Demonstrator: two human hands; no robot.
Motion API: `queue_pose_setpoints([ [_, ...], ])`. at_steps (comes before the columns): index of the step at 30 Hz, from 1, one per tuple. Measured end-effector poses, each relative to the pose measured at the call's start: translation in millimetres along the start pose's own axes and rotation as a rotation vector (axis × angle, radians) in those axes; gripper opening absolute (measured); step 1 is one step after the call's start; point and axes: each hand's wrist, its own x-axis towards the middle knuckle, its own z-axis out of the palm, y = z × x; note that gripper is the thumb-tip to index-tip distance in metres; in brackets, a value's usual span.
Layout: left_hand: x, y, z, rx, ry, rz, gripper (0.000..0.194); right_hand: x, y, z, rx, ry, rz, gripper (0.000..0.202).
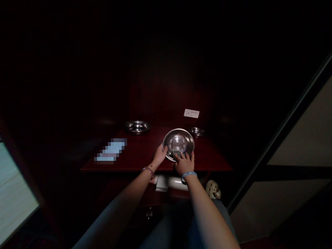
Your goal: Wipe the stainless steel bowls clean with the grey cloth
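Note:
A round stainless steel basin [178, 140] is tilted towards me above the dark red desk, its shiny inside showing. My left hand [160, 154] grips its left rim, thumb over the edge. Inside the near part of the basin, my right hand [184, 163] presses a small grey pad [177, 154] with its fingers; whether this is a cloth or a scouring pad I cannot tell. Another steel basin [137, 127] sits at the back left of the desk, and a smaller steel bowl [197, 132] stands behind the held basin to the right.
A blurred-out pale blue flat item [112, 149] lies on the left of the dark red desk [140, 155]. A white socket panel [191, 113] is on the back wall. Below the desk edge are a white cylinder-like object [177, 183] and a beige clog [213, 190].

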Motion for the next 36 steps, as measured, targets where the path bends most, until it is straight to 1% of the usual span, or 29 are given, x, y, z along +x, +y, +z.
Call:
queue_pose_setpoints([
  [7, 1.2, -1.9, 0.3, 0.016, 0.012, 0.002, 0.029, 2.5, 18.1, -9.7, -0.086, 0.049, 0.008, 0.048],
  [13, 0.5, 0.6, 0.9, -0.002, 0.001, 0.023, 0.029, 8.6, 26.3, -13.3, -0.092, 0.174, 0.025, 0.046],
  [16, -0.2, 2.0, 0.7, -0.02, -0.006, 0.042, 0.028, 14.4, 29.7, -11.6, -0.092, 0.238, 0.036, 0.049],
  [18, -0.6, 3.0, 0.7, -0.024, 0.0, 0.046, 0.028, 17.2, 31.1, -10.3, -0.093, 0.258, 0.039, 0.052],
  [21, -1.3, 4.8, 0.7, -0.015, 0.006, 0.043, 0.028, 18.0, 30.9, -9.1, -0.092, 0.241, 0.048, 0.056],
  [25, -2.6, 7.1, 0.5, 0.012, -0.001, 0.023, 0.028, 15.5, 27.8, -5.6, -0.1, 0.171, 0.076, 0.059],
  [31, -4.7, 7.9, 0.7, 0.015, -0.015, 0.042, 0.032, 13.3, 21.6, 6.7, -0.094, 0.125, 0.101, 0.059],
  [36, -7.0, 12.1, 0.9, 0.016, -0.021, 0.05, 0.033, 10.3, 13.0, 9.5, -0.071, 0.049, 0.09, 0.059],
])
